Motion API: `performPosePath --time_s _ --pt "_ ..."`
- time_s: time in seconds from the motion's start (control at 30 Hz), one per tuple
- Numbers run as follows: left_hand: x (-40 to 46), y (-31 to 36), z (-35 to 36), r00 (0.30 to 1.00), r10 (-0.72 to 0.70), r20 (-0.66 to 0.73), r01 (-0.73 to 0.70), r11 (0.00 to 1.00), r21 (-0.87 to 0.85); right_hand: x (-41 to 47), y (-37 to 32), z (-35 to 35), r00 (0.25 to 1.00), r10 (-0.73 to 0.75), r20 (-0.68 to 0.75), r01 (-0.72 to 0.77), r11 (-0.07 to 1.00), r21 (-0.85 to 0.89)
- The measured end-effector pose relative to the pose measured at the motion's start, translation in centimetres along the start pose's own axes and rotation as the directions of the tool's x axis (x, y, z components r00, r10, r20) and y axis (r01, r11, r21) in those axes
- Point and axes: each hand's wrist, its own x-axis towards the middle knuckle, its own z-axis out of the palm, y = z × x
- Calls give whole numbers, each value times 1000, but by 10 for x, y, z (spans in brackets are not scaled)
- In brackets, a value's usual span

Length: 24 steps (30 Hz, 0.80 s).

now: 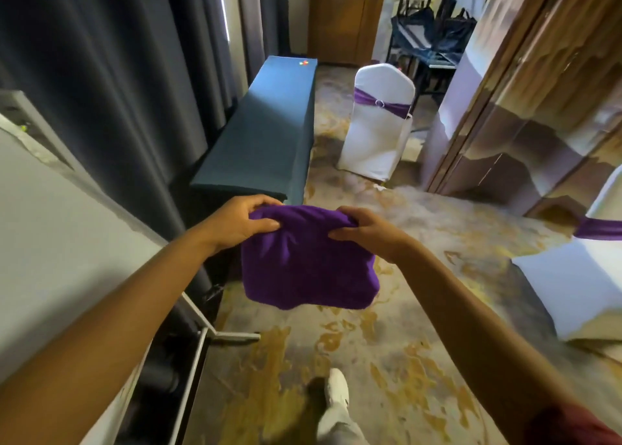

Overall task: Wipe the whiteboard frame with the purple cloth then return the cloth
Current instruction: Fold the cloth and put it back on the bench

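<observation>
The purple cloth point(308, 259) hangs folded in front of me at mid-frame. My left hand point(240, 222) pinches its upper left corner and my right hand point(367, 231) pinches its upper right corner, both arms stretched forward. The whiteboard point(57, 242) fills the left side, seen at a steep angle, its grey frame edge point(111, 205) running down toward a metal stand leg point(232, 337) on the floor. Neither hand touches the board.
A long table under a dark teal cover point(266, 131) stands ahead beside dark curtains point(117, 74). A white-covered chair with a purple sash point(380, 121) stands past it, another chair point(579, 283) at the right edge. Patterned carpet point(387, 343) lies underfoot, my shoe point(336, 390) below.
</observation>
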Motion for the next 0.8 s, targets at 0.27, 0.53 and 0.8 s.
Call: performPosePath --time_s 0.27,0.53,0.8 --pt "170 -45 -34 986 -142 -83 144 989 21 195 45 -87 996 -34 86 47 987 -152" --pt "281 -73 -79 927 -309 -214 284 948 -141 377 35 -132 973 -134 188 195 914 -356" --pt "369 -156 -117 864 -482 -142 429 855 -292 547 40 -121 918 -84 388 282 826 -489"
